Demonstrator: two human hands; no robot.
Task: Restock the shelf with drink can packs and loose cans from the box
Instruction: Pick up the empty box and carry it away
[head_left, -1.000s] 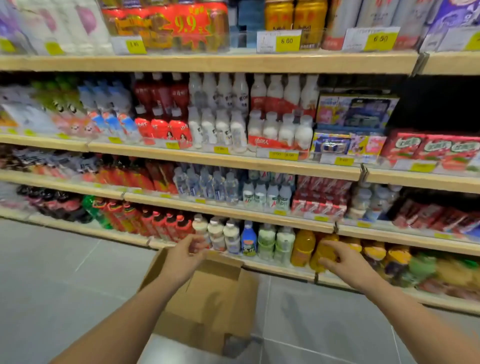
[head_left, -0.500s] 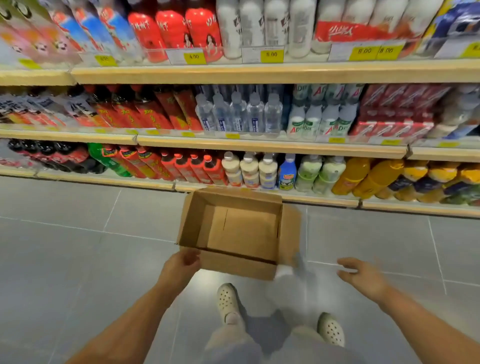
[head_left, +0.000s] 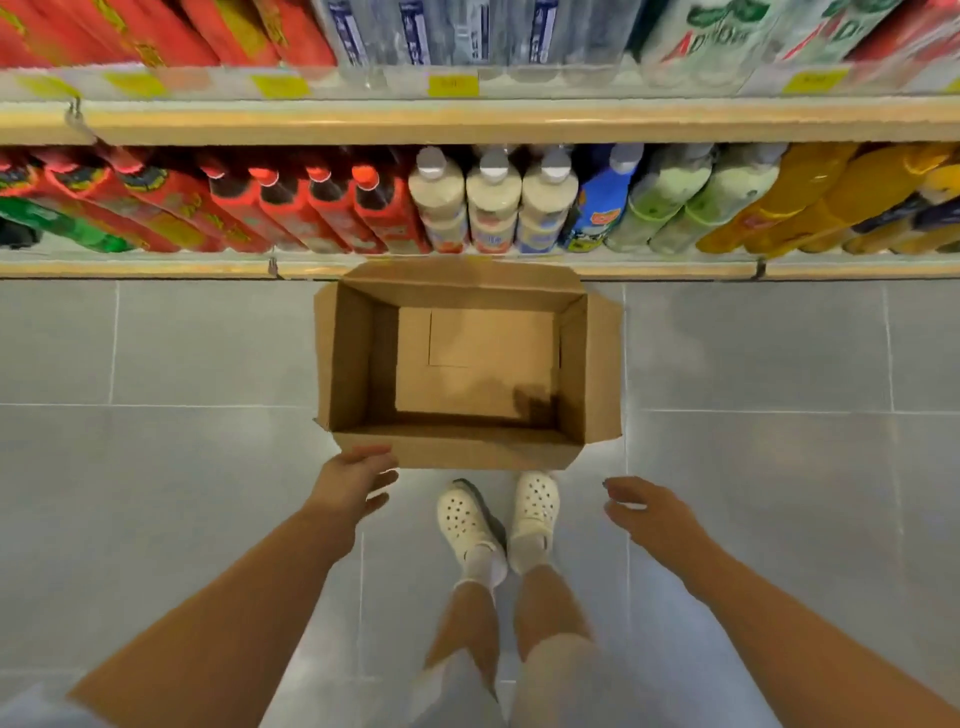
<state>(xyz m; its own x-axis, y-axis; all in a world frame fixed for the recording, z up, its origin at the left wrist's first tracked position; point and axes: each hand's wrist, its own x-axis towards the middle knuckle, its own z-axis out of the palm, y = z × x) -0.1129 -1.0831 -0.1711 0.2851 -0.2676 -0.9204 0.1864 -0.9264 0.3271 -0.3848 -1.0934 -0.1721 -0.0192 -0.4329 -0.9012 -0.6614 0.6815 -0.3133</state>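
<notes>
An open brown cardboard box (head_left: 574, 364) sits on the grey tiled floor in front of the bottom shelf (head_left: 467, 267), with nothing inside it. My left hand (head_left: 353, 480) hovers at the box's near left corner, fingers spread, touching or just off the near flap. To the right of the box's near edge hangs my right hand (head_left: 644, 512), fingers loosely curled and holding nothing. No cans or can packs are in view.
The bottom shelf holds red bottles (head_left: 322, 208), white bottles (head_left: 493, 202), a blue bottle (head_left: 597, 208), pale green bottles (head_left: 675, 202) and orange bottles (head_left: 810, 197). A higher shelf (head_left: 467, 117) runs above. My feet in white clogs (head_left: 498, 514) stand just behind the box.
The view has tilted down from the shelves to the floor. The box has come down to rest on the floor. My left hand has let go of its flap, and my right hand stays free.
</notes>
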